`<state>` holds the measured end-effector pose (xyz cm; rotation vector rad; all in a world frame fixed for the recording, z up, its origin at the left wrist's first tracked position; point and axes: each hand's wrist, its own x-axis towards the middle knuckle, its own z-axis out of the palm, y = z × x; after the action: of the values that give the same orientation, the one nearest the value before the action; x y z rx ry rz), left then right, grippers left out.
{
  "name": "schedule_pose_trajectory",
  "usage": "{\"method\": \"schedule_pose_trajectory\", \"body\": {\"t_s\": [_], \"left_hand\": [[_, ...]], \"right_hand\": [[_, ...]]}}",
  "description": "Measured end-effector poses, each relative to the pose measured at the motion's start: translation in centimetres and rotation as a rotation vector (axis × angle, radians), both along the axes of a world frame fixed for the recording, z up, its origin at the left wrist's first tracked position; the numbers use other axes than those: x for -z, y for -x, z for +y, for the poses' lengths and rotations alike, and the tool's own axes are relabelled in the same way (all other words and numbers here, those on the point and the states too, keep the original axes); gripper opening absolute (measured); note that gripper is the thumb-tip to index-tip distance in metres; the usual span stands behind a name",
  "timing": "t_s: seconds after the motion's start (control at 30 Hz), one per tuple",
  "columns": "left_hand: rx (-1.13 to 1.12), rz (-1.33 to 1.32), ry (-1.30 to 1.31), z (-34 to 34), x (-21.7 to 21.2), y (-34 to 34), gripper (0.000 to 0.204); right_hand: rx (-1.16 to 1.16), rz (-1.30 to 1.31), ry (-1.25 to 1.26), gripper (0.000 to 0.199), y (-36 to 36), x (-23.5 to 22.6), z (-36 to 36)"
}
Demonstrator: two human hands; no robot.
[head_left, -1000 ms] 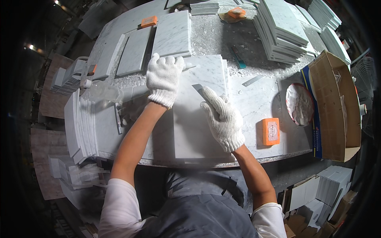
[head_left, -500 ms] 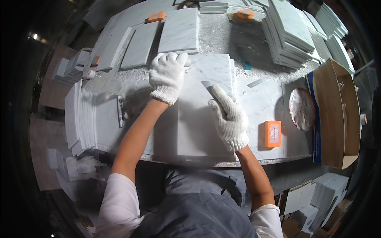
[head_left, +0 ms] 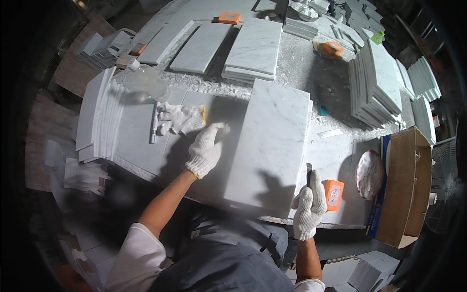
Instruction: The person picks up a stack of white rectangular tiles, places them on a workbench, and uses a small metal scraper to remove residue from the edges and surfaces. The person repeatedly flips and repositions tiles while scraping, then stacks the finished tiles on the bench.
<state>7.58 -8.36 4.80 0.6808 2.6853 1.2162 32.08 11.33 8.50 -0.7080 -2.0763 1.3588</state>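
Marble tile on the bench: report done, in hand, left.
Done: it seems, a tile stack at the right. In hand: the left hand rests at the edge of the marble tile; the right hand grips a thin tool at its right edge. Left: upright tiles at the left.

Both hands wear white knitted work gloves. The left grip [head_left: 206,150] has a yellow-trimmed cuff at the wrist; the right grip [head_left: 309,207] is in the same ribbed white knit, dusty in places. Below each cuff the forearms are uncovered. Further back come short white sleeves, and between them a dark grey-blue apron or overall covers the chest.
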Motion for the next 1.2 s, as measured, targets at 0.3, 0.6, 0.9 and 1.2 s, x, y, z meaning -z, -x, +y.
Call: {"method": "schedule_pose_trajectory", "body": {"t_s": [0.3,0.6,0.9,1.2], "left_hand": [[-0.002,0.245,0.084,-1.8,2.3,-0.8,0.059],[0.093,0.074,-0.102,-5.4,-10.0,-0.5,0.068],[0.581,0.264,0.15,8.5,-11.3,4.6,0.079],[0.5,0.365,0.498,14.4,-8.0,6.0,0.09]], "right_hand": [[-0.011,0.053,0.055,0.056,0.1,-1.2,0.0],[0.124,0.16,0.133,0.053,-1.9,-0.4,0.9],[0.054,0.144,0.29,0.055,-1.4,-1.3,-0.1],[0.24,-0.023,0.307,0.049,-4.9,-1.0,3.2]]}}
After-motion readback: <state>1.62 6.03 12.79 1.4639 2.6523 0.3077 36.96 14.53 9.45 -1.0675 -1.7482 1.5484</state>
